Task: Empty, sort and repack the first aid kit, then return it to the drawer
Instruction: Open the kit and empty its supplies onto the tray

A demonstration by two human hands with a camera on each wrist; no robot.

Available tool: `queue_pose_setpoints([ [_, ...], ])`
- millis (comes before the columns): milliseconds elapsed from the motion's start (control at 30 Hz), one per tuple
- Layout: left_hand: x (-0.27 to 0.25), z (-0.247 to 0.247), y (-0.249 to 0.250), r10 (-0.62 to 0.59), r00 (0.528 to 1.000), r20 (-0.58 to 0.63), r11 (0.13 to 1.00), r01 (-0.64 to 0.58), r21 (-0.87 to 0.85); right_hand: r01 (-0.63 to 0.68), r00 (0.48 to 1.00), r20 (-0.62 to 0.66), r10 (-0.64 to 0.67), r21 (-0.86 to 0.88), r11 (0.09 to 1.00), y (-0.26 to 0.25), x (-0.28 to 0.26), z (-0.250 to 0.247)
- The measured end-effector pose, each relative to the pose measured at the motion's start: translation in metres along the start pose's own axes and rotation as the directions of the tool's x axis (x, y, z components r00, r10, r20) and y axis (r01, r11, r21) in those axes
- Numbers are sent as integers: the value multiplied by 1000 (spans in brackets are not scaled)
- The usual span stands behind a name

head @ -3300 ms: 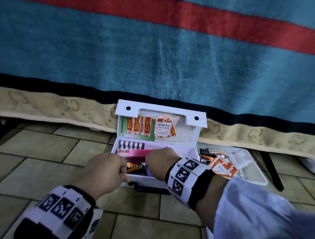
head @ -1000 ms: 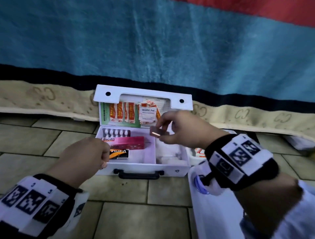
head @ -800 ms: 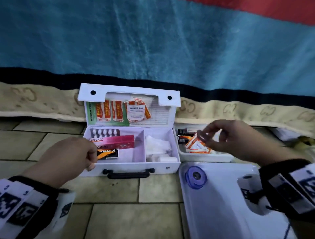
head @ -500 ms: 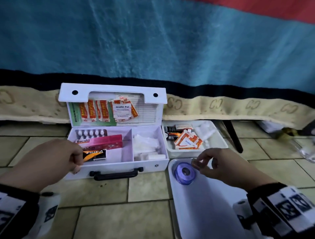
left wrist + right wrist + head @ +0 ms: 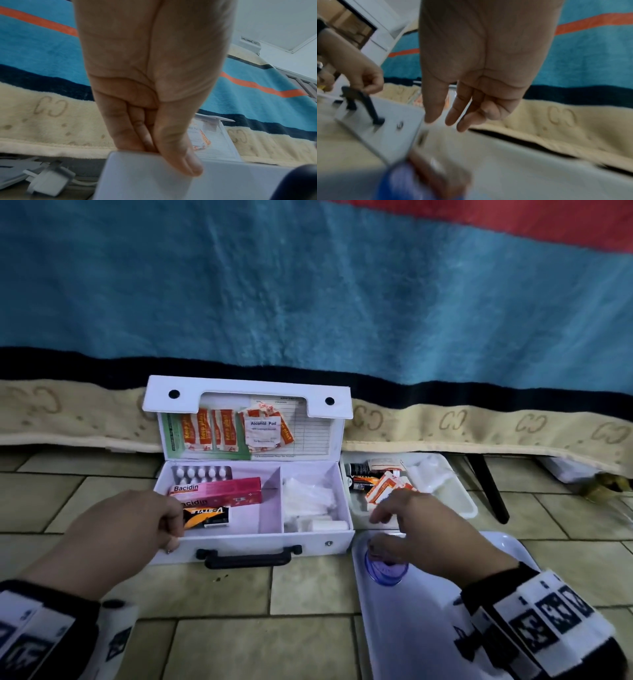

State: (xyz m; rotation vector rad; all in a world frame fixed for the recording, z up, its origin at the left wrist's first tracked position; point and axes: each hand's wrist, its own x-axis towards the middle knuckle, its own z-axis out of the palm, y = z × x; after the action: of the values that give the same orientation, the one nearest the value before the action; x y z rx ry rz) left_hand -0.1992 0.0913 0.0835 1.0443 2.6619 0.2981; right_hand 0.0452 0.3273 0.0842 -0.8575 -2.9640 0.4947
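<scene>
The white first aid kit (image 5: 239,546) stands open on the tiled floor, lid up with plasters and an alcohol pad in it. Its left compartment holds a blister pack (image 5: 202,473), pink Bacidin boxes (image 5: 219,491) and an orange-black box; the right holds white gauze (image 5: 308,501). My left hand (image 5: 171,529) pinches the kit's front left wall (image 5: 145,180), thumb outside, fingers inside. My right hand (image 5: 380,529) hovers with relaxed fingers (image 5: 452,119), holding nothing, above a blue round cup (image 5: 387,571) on a large white tray (image 5: 411,628). A blurred brownish thing (image 5: 436,169) lies by the cup.
A small white tray (image 5: 459,501) right of the kit holds orange sachets (image 5: 383,487), a dark bottle and white packets. A striped blanket (image 5: 308,302) hangs behind. A black leg (image 5: 489,487) stands at the right. A white charger plug (image 5: 49,181) lies left of the kit.
My right hand lifted a small brown item out of the kit, carried it right and down to the large tray by the blue cup, and now holds nothing. The left hand stayed on the kit.
</scene>
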Motion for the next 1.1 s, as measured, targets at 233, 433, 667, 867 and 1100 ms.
queue_pose_setpoints([
  [233,-2,-4,3,-39,998,47,999,40,-18,316,948,59,-314,-34,948,-108,57,-10],
  [433,3,-4,1,-58,995,84,997,62,-52,492,798,473,-373,-153,857,-159,97,28],
  [667,-3,-3,4,-63,998,-6,998,63,-28,372,767,607,-208,-157,915,-163,111,57],
  [867,-3,-1,4,-66,998,-4,997,65,-45,331,844,415,-340,95,939,-147,91,35],
  [1100,2,-3,2,-48,999,24,998,48,-26,185,979,49,-200,224,957,-101,53,-13],
])
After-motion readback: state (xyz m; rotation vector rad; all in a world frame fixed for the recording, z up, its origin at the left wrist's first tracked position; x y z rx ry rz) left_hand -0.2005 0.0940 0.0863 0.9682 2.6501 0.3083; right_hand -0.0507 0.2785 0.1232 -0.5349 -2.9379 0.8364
